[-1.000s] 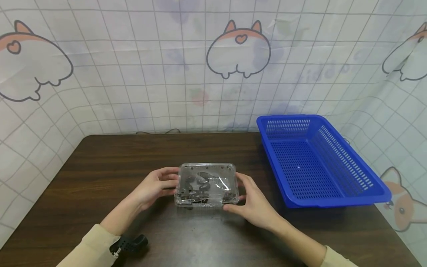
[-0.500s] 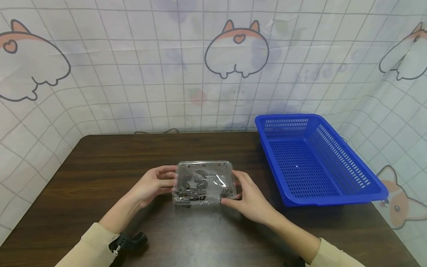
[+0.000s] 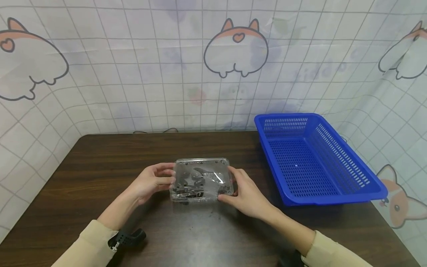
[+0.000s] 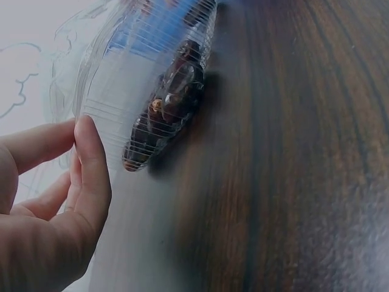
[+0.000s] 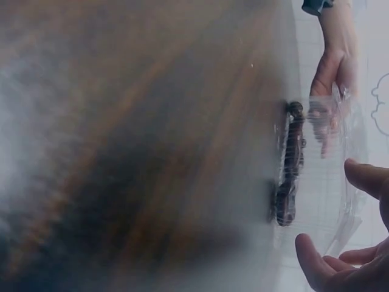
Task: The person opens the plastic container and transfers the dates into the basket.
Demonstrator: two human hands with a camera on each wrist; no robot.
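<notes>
A clear plastic clamshell box (image 3: 203, 180) stands near the middle of the dark wooden table. Dark brown, glossy, elongated pieces (image 4: 173, 100) lie along its bottom; their kind is unclear. My left hand (image 3: 148, 183) holds the box at its left side, with thumb and fingertip at the clear rim in the left wrist view. On the opposite side, my right hand (image 3: 248, 194) grips it, thumb at the near right corner and fingers along the right wall. The box's base sits right at the tabletop, with a shadow beneath it.
A blue perforated plastic basket (image 3: 307, 163) stands on the right of the table (image 3: 110, 159), with nothing in it. Behind rises a wall sheet (image 3: 160, 74) with a grid and cartoon corgis. A black strap (image 3: 128, 237) hangs at the left wrist.
Both hands and the box have shifted slightly away from the person and to the left. The hold on the box looks the same, and the basket stays in place.
</notes>
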